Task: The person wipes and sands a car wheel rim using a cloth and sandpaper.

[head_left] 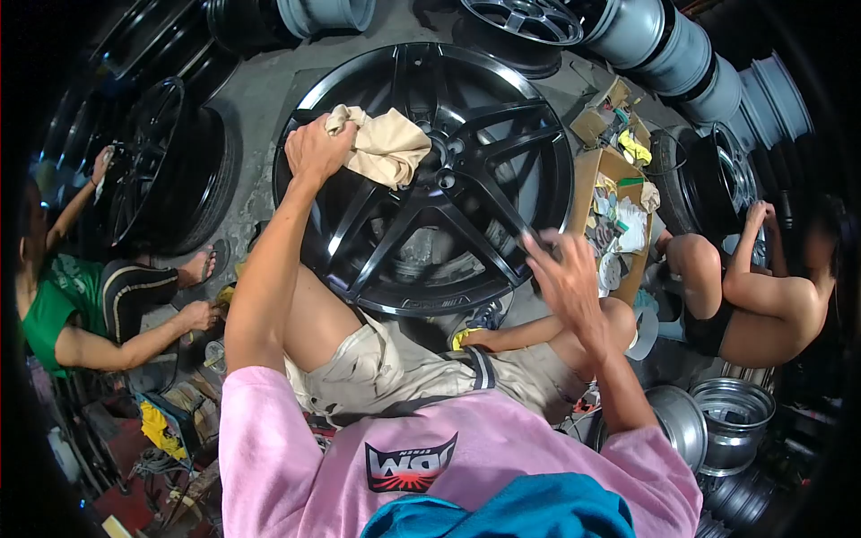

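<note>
A large glossy black wheel rim [489,170] with split spokes lies in front of my knees. My left hand [316,151] is closed on a beige cloth [387,148], which hangs over the rim's upper left spokes near the hub. At the rim's lower right edge is my right hand [563,269], slightly blurred, with its fingers partly spread. Nothing can be made out in it. Through the gaps between the spokes, the inside of the barrel shows.
A cardboard box [585,193] of sandpaper pieces and rags stands right of the rim. Silver rims [731,412] lie at the lower right, stacked rims [708,85] at the upper right. Persons sit left [67,305] and right [771,305], each beside a wheel.
</note>
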### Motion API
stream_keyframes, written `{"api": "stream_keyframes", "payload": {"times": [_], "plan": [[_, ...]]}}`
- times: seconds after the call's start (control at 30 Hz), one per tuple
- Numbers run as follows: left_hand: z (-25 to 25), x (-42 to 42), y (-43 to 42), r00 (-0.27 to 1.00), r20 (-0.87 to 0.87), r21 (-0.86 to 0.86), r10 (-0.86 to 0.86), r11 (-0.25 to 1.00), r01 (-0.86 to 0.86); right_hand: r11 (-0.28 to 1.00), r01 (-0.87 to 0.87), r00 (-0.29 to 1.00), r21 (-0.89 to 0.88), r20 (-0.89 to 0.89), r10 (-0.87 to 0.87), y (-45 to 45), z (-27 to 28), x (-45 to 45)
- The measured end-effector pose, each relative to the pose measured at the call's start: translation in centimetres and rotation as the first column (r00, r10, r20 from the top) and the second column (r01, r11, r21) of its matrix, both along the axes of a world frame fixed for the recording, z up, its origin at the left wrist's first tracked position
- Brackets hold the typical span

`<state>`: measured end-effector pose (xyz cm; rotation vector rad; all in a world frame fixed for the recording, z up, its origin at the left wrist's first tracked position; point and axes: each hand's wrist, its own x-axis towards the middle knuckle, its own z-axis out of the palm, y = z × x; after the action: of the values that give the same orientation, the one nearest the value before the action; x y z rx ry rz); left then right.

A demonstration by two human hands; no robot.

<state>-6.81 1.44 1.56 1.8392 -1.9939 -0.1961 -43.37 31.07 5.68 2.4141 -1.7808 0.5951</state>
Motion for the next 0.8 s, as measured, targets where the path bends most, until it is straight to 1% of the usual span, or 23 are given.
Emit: {"api": "stream_keyframes", "payload": {"times": [0.03, 0.1, 0.13, 0.2, 0.3, 0.33, 0.37, 0.43, 0.47, 0.5, 0.57, 0.67, 0.7, 0.77, 0.8], "plan": [[-0.1, 0.1, -0.1, 1.0, 0.009, -0.029, 0.002, 1.0, -0.001, 1.0, -0.003, 1.0, -0.008, 0.0, 0.003, -1.7, 0.0, 0.6], [0.7, -0.1, 0.2, 1.0, 0.021, 0.012, 0.014, 1.0, -0.015, 0.995, -0.09, 0.996, -0.041, -0.029, 0.089, -7.2, 0.3, 2.7], [0.9, 0.0, 0.1, 1.0, 0.021, 0.024, 0.001, 1.0, -0.002, 0.993, -0.106, 0.994, -0.056, -0.032, 0.105, -9.4, 0.2, 3.6], [0.9, 0.3, 0.3, 0.999, 0.018, 0.028, -0.029, 0.999, 0.029, 0.994, -0.094, 0.995, -0.056, -0.044, 0.092, -12.1, -0.4, 4.9], [1.1, 0.5, 0.4, 0.998, -0.001, 0.045, -0.066, 0.997, 0.066, 0.993, -0.102, 0.993, -0.065, -0.062, 0.098, -10.3, 0.0, 4.1], [1.1, 0.4, 0.4, 0.998, 0.003, 0.017, -0.062, 0.998, 0.062, 0.995, -0.088, 0.995, -0.054, -0.054, 0.085, -8.6, 0.4, 3.5], [1.1, 0.2, 0.4, 0.999, -0.006, 0.03, -0.053, 0.998, 0.053, 0.994, -0.097, 0.994, -0.041, -0.061, 0.094, -7.6, 0.2, 3.0], [1.0, -0.3, 0.5, 1.0, -0.006, -0.015, 0.005, 1.0, -0.005, 0.999, -0.046, 0.998, -0.002, -0.047, 0.046, -6.2, 0.5, 2.8], [0.2, -0.1, 0.0, 1.0, 0.006, -0.008, 0.006, 1.0, -0.006, 0.995, -0.079, 0.995, -0.054, -0.057, 0.076, -7.0, 0.4, 2.9], [0.2, -0.3, 0.3, 1.0, 0.007, -0.008, 0.002, 1.0, -0.002, 0.996, -0.075, 0.996, -0.053, -0.056, 0.072, -8.6, 0.4, 3.3], [1.1, -0.2, 0.3, 1.0, 0.006, 0.04, 0.006, 0.999, -0.006, 0.967, -0.243, 0.967, -0.075, -0.101, 0.235, -12.9, 0.7, 4.1], [0.7, 0.2, 0.0, 1.0, 0.016, 0.033, -0.009, 0.999, 0.008, 0.955, -0.268, 0.962, -0.131, -0.093, 0.257, -17.7, 1.8, 4.6], [0.7, 0.2, 0.1, 1.0, 0.004, 0.019, -0.018, 1.0, 0.018, 0.96, -0.259, 0.961, -0.107, -0.13, 0.245, -18.2, 2.3, 4.5], [0.8, 0.0, 0.1, 1.0, -0.001, 0.037, -0.002, 0.999, 0.002, 0.95, -0.304, 0.938, -0.074, -0.2, 0.285, -18.5, 2.2, 3.2], [0.9, -0.1, 0.1, 1.0, -0.002, 0.054, 0.013, 0.998, -0.013, 0.95, -0.305, 0.937, -0.07, -0.201, 0.286, -18.4, 1.5, 2.5]]}}
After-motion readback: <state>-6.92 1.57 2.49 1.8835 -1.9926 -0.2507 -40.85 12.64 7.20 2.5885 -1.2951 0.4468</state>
